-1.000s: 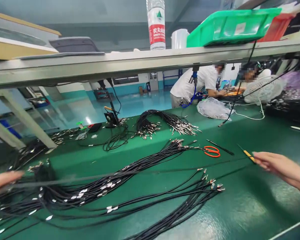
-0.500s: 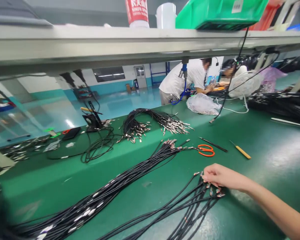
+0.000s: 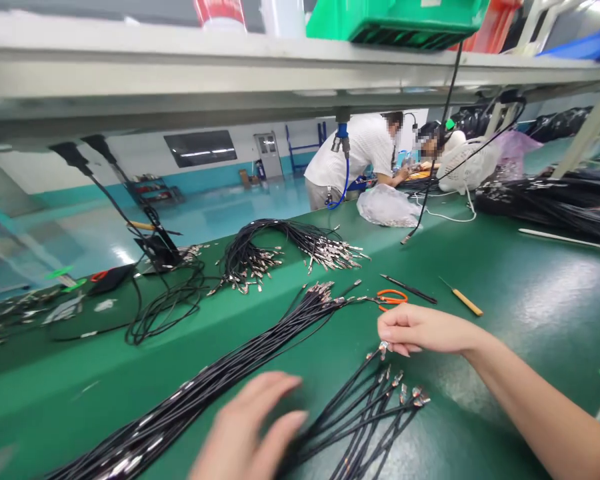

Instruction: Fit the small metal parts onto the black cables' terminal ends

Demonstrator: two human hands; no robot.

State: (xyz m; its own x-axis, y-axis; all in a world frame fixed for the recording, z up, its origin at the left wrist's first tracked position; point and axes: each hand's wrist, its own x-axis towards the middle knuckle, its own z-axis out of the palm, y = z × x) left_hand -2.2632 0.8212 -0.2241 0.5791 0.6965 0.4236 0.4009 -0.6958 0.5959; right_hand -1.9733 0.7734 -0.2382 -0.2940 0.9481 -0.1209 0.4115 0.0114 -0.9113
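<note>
My right hand [image 3: 420, 330] is curled, its fingertips closed on the metal terminal of a black cable [image 3: 375, 357] that rises from a loose bundle of terminated cables [image 3: 370, 417]. My left hand [image 3: 247, 427] is blurred and open, its fingers spread just above the cables, holding nothing. To its left, a longer bundle of black cables [image 3: 205, 377] runs diagonally up the green bench mat [image 3: 540, 333]. Orange-handled scissors [image 3: 393, 297] lie just past my right fingers, partly hidden by them.
A black-handled tool [image 3: 407, 289] and a yellow-handled awl [image 3: 465, 302] lie beyond my right hand. Another cable bundle [image 3: 280, 250] and a black stand [image 3: 157, 250] sit further back. A metal shelf [image 3: 130, 73] spans overhead. Two co-workers [image 3: 355, 153] work at the far end.
My right hand has moved up and left from the cable ends, lifting a terminal. My left hand has come into view at the bottom. The whole scene has shifted left.
</note>
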